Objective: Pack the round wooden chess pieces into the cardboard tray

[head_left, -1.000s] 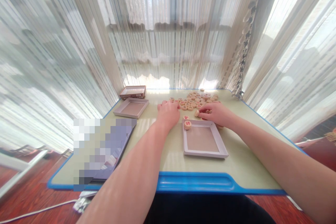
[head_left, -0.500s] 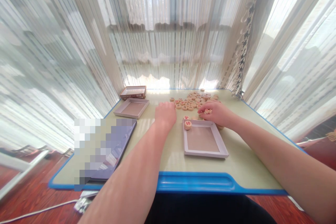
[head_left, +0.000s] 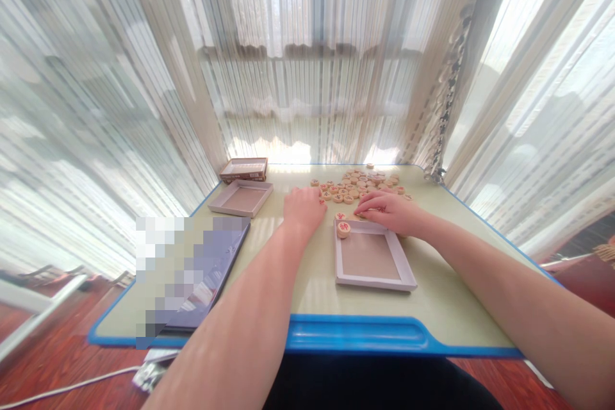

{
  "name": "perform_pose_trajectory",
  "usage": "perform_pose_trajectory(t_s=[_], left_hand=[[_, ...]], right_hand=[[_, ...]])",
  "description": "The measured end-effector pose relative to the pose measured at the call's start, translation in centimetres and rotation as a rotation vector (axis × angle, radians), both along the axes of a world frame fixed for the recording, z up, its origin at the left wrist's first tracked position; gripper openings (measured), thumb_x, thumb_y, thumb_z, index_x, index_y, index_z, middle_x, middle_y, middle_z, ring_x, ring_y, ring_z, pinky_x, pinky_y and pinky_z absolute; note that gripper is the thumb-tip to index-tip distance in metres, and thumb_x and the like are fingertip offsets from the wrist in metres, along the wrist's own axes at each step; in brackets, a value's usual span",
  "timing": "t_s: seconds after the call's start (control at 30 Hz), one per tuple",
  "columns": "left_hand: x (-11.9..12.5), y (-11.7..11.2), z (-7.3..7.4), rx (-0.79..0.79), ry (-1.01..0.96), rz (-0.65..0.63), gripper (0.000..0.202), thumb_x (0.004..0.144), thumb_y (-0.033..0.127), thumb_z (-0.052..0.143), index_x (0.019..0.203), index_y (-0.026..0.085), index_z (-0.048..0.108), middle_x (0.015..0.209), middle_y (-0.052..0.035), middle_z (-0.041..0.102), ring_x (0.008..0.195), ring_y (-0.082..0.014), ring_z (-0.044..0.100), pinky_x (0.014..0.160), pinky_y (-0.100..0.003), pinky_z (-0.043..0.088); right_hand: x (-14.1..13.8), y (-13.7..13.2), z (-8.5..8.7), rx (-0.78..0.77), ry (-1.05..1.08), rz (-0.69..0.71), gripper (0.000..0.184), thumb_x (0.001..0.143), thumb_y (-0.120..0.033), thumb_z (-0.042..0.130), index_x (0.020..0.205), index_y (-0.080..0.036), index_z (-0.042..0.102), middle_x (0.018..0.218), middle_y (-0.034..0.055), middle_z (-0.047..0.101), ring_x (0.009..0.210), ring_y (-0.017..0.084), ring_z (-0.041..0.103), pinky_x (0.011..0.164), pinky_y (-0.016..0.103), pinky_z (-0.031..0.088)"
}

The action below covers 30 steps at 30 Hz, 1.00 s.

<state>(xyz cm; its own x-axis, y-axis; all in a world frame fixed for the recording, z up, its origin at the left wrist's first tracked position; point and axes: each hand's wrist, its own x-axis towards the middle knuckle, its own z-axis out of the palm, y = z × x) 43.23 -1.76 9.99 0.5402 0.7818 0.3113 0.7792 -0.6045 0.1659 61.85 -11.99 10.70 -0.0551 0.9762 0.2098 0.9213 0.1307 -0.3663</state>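
Note:
My left hand [head_left: 303, 208] rests palm down on the table with curled fingers, and a red-marked xiangqi piece [head_left: 322, 204] shows at its fingertips. My right hand [head_left: 396, 213] is just behind the light shallow box [head_left: 401, 256], its fingers bent over xiangqi pieces. One flat piece [head_left: 358, 213] sits at its fingertips, and a red mark shows below its fingers; the palm is hidden. At the box's far left corner sits a red-marked piece [head_left: 343, 229]. Another red-marked piece [head_left: 340, 216] lies right behind it.
Many loose xiangqi pieces [head_left: 354, 183] are heaped at the back of the table. Toward the left stand an empty shallow box [head_left: 240, 197] and a brown-sided box [head_left: 244, 168]. A dark tablet-like panel [head_left: 211, 275], partly pixelated, lies at front left. The table has a blue rim [head_left: 360, 334].
My right hand has shifted left and nearer to the box, its fingers lower over a flat piece. A red-marked piece now shows by my left fingertips.

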Motion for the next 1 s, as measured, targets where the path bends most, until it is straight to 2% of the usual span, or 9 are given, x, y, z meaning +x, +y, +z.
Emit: perform_pose_trajectory(t_s=[0.17, 0.23, 0.3, 0.4, 0.5, 0.6, 0.73, 0.87, 1.0], left_hand=[[0.2, 0.0, -0.1, -0.024, -0.028, -0.034, 0.026, 0.078, 0.026, 0.045, 0.098, 0.025, 0.062, 0.09, -0.004, 0.066, 0.093, -0.0238, 0.054, 0.079, -0.035, 0.043], [0.2, 0.0, 0.1, -0.023, -0.035, -0.008, 0.03, 0.077, 0.023, 0.046, 0.103, 0.024, 0.06, 0.096, -0.005, 0.065, 0.095, -0.0238, 0.053, 0.08, -0.035, 0.043], [0.2, 0.0, 0.2, -0.002, -0.043, 0.014, 0.032, 0.077, 0.022, 0.046, 0.105, 0.023, 0.06, 0.106, -0.0062, 0.061, 0.1, -0.0244, 0.051, 0.083, -0.036, 0.043], [0.3, 0.2, 0.2, 0.027, -0.038, -0.064, 0.036, 0.081, 0.025, 0.041, 0.114, 0.025, 0.055, 0.128, -0.0044, 0.049, 0.119, -0.0263, 0.039, 0.094, -0.041, 0.036], [0.7, 0.5, -0.1, -0.032, 0.008, -0.175, 0.041, 0.086, 0.037, 0.032, 0.123, 0.029, 0.048, 0.139, -0.0007, 0.037, 0.131, -0.0284, 0.02, 0.102, -0.051, 0.022], [1.0, 0.7, -0.3, -0.127, 0.038, -0.195, 0.046, 0.088, 0.046, 0.023, 0.121, 0.029, 0.049, 0.135, -0.002, 0.043, 0.131, -0.0287, 0.021, 0.101, -0.053, 0.019], [1.1, 0.3, -0.1, -0.027, 0.0, -0.142, 0.045, 0.087, 0.046, 0.027, 0.109, 0.021, 0.057, 0.114, -0.0097, 0.058, 0.114, -0.0281, 0.043, 0.095, -0.045, 0.032], [1.0, 0.1, -0.1, 0.06, -0.006, -0.047, 0.036, 0.084, 0.034, 0.036, 0.108, 0.018, 0.058, 0.108, -0.0123, 0.058, 0.102, -0.0265, 0.05, 0.086, -0.04, 0.039], [0.8, 0.3, -0.3, 0.057, 0.023, -0.01, 0.031, 0.081, 0.021, 0.036, 0.09, 0.018, 0.066, 0.101, -0.0112, 0.061, 0.101, -0.0267, 0.05, 0.086, -0.039, 0.039]], right_hand=[[0.0, -0.1, 0.2, -0.014, -0.026, -0.045, 0.025, 0.078, -0.036, 0.05, 0.081, -0.025, 0.072, 0.104, 0.0034, 0.061, 0.102, 0.026, 0.049, 0.092, 0.042, 0.036], [0.1, -0.1, 0.1, -0.001, -0.019, -0.052, 0.026, 0.078, -0.037, 0.05, 0.088, -0.027, 0.071, 0.109, 0.0036, 0.059, 0.105, 0.026, 0.047, 0.094, 0.042, 0.034], [0.1, -0.2, 0.1, -0.024, -0.015, 0.013, 0.027, 0.08, -0.036, 0.048, 0.095, -0.03, 0.069, 0.115, 0.0024, 0.057, 0.107, 0.026, 0.045, 0.096, 0.043, 0.032], [0.1, -0.3, 0.2, -0.076, -0.028, 0.097, 0.028, 0.082, -0.036, 0.045, 0.098, -0.034, 0.068, 0.118, -0.0011, 0.056, 0.111, 0.026, 0.043, 0.098, 0.046, 0.029], [0.2, -0.3, 0.2, -0.041, -0.053, 0.049, 0.029, 0.083, -0.038, 0.044, 0.097, -0.032, 0.069, 0.116, -0.0011, 0.059, 0.109, 0.026, 0.044, 0.097, 0.047, 0.029], [0.4, -0.2, 0.1, 0.033, -0.084, 0.007, 0.031, 0.083, -0.037, 0.043, 0.092, -0.028, 0.071, 0.109, 0.0008, 0.063, 0.103, 0.025, 0.048, 0.094, 0.045, 0.033], [0.5, -0.1, 0.0, 0.098, -0.118, -0.015, 0.029, 0.082, -0.035, 0.044, 0.09, -0.026, 0.071, 0.103, 0.0015, 0.066, 0.099, 0.024, 0.051, 0.091, 0.043, 0.037], [0.3, -0.2, 0.1, 0.117, -0.126, 0.008, 0.028, 0.082, -0.036, 0.045, 0.09, -0.026, 0.071, 0.101, 0.0031, 0.066, 0.097, 0.024, 0.052, 0.089, 0.043, 0.038], [0.0, -0.6, 0.5, 0.128, -0.105, 0.059, 0.023, 0.074, -0.033, 0.056, 0.09, -0.025, 0.07, 0.098, 0.0041, 0.065, 0.097, 0.024, 0.052, 0.089, 0.04, 0.039]])
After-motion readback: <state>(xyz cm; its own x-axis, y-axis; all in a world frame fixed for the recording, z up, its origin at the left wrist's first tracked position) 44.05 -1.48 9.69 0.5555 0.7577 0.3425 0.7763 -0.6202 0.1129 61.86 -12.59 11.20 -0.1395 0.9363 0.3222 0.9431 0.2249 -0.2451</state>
